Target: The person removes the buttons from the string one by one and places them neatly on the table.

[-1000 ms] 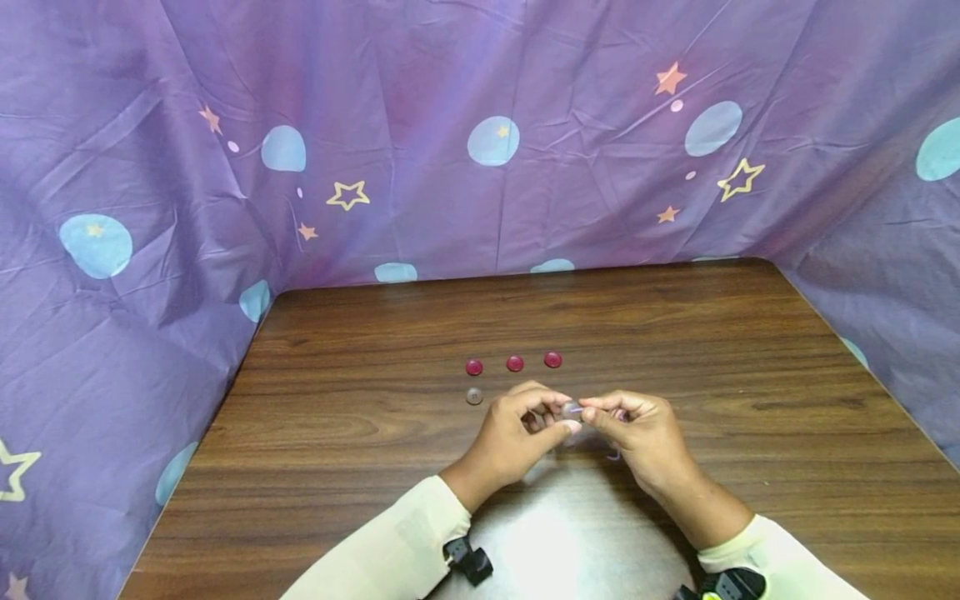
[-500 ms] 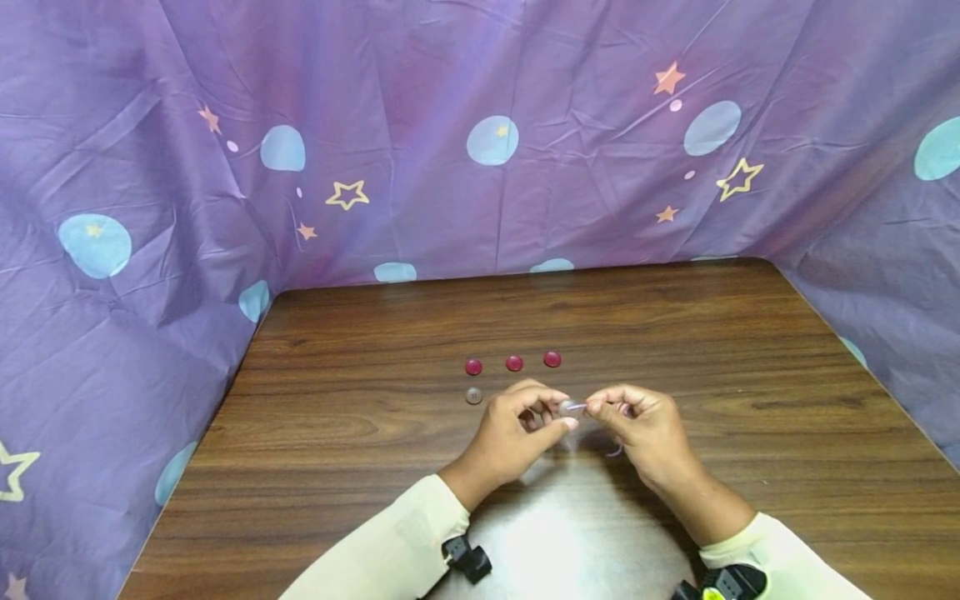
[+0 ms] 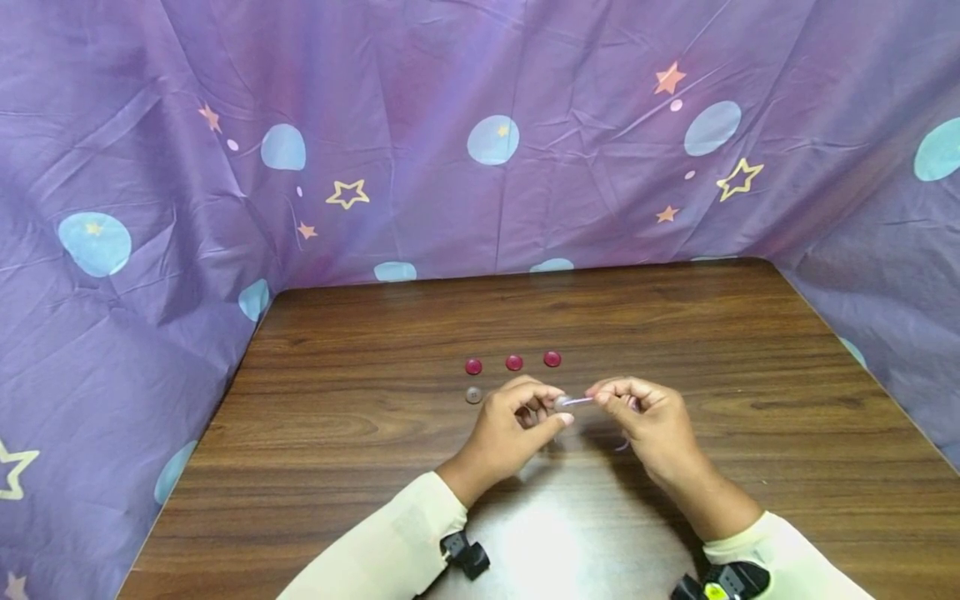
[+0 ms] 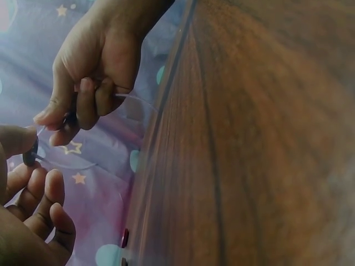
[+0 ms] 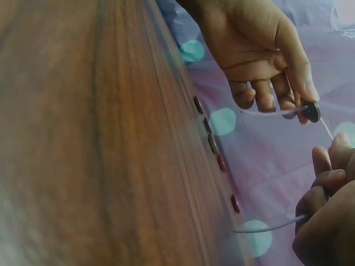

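Observation:
My left hand (image 3: 517, 429) pinches a greyish button (image 5: 312, 111) on edge between thumb and forefinger, above the table. A thin pale purple string (image 3: 577, 401) passes through it, with a loose tail on the far side in the right wrist view. Just to the right, my right hand (image 3: 652, 425) pinches the string between thumb and forefinger, and the stretch between the hands is straight. The string's other end hangs below the right hand's curled fingers. In the left wrist view a small dark thing (image 4: 69, 118) shows among those fingers; I cannot tell what it is.
Three dark red buttons, the middle one (image 3: 513, 362) among them, lie in a row on the brown wooden table (image 3: 337, 500) beyond the hands. A grey-brown button (image 3: 473, 395) lies nearer, left of my left hand. A purple patterned cloth (image 3: 420, 83) hangs around the table.
My right hand has moved right and slightly up, away from the button, drawing out a longer stretch of string. My left hand has shifted slightly up and left, still pinching the button.

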A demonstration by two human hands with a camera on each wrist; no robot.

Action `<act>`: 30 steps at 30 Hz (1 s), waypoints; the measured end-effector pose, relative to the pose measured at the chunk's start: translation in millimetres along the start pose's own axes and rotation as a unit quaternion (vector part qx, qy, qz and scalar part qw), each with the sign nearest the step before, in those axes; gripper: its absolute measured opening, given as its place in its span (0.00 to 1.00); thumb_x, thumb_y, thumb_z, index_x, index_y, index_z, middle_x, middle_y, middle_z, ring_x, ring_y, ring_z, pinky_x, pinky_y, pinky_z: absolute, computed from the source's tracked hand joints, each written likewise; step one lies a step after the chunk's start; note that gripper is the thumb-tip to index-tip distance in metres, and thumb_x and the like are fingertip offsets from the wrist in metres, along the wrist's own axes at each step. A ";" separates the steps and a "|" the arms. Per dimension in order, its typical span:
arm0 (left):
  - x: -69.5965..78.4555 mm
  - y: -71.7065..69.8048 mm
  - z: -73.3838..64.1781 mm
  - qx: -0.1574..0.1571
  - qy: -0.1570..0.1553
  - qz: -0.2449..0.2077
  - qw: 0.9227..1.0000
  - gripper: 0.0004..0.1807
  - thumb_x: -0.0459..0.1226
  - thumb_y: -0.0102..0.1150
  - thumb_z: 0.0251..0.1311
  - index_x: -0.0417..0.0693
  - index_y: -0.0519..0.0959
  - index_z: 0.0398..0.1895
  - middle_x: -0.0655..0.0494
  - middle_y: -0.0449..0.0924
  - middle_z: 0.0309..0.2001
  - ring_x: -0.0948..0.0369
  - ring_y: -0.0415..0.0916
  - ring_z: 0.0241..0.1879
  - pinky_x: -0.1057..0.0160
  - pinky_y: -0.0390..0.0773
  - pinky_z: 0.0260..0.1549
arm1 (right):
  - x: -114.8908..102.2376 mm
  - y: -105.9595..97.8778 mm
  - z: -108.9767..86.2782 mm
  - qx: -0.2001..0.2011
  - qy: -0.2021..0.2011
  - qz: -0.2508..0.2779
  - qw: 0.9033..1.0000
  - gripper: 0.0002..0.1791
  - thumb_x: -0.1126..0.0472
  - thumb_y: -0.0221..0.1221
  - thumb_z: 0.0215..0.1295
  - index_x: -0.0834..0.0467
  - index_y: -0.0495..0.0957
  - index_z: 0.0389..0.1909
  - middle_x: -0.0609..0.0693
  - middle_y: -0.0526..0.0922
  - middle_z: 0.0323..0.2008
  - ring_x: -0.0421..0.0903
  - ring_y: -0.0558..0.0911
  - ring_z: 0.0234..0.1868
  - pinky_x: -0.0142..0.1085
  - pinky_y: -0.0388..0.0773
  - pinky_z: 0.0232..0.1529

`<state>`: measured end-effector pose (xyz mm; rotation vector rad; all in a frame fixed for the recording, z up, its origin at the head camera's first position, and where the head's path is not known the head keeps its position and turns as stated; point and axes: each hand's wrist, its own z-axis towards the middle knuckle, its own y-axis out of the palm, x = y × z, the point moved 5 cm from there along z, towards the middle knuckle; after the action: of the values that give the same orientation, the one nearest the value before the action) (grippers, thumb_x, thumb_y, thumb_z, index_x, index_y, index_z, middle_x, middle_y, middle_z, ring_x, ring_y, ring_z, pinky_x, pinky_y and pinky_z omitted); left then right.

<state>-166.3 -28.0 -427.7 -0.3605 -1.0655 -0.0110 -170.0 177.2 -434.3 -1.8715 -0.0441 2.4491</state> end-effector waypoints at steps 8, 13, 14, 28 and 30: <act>-1.1 -1.8 0.9 0.000 -0.006 0.002 1.000 0.11 0.32 0.76 0.64 0.40 0.89 0.49 0.43 0.85 0.38 0.66 0.77 0.34 0.71 0.80 0.34 | 0.1 -7.0 3.7 0.014 0.026 0.016 0.999 0.13 0.74 0.63 0.74 0.57 0.88 0.31 0.37 0.91 0.34 0.32 0.69 0.21 0.27 0.66 0.19; -1.9 -2.2 1.6 0.001 -0.008 0.005 1.000 0.12 0.32 0.76 0.64 0.41 0.89 0.49 0.44 0.85 0.38 0.65 0.77 0.34 0.71 0.80 0.35 | 0.0 -13.0 6.0 0.027 0.040 0.016 0.999 0.14 0.71 0.62 0.77 0.56 0.88 0.30 0.35 0.90 0.34 0.32 0.70 0.23 0.26 0.69 0.20; -1.9 -2.1 1.8 0.000 -0.009 0.005 1.000 0.12 0.32 0.76 0.64 0.41 0.89 0.49 0.44 0.85 0.38 0.66 0.77 0.35 0.71 0.80 0.35 | -0.3 -14.3 6.6 0.031 0.041 0.016 0.999 0.14 0.71 0.62 0.77 0.55 0.87 0.30 0.34 0.91 0.34 0.32 0.70 0.23 0.26 0.69 0.21; -2.2 -2.2 0.8 0.002 -0.014 -0.001 1.000 0.12 0.32 0.76 0.64 0.40 0.89 0.49 0.45 0.85 0.38 0.70 0.75 0.35 0.71 0.80 0.35 | 0.6 -28.0 14.6 0.072 0.068 0.074 0.992 0.18 0.74 0.62 0.76 0.52 0.88 0.29 0.38 0.76 0.20 0.31 0.68 0.20 0.25 0.64 0.18; -2.3 -2.3 0.9 0.002 -0.015 0.000 1.000 0.12 0.32 0.76 0.64 0.39 0.89 0.49 0.45 0.85 0.38 0.70 0.75 0.35 0.71 0.80 0.35 | 1.5 -29.8 16.0 0.075 0.070 0.085 0.991 0.18 0.74 0.62 0.76 0.52 0.88 0.28 0.38 0.75 0.20 0.31 0.68 0.19 0.26 0.62 0.18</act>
<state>-168.6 -30.2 -428.6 -0.3574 -1.0947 -0.0043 -184.9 207.3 -429.8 -2.0513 0.3101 2.3385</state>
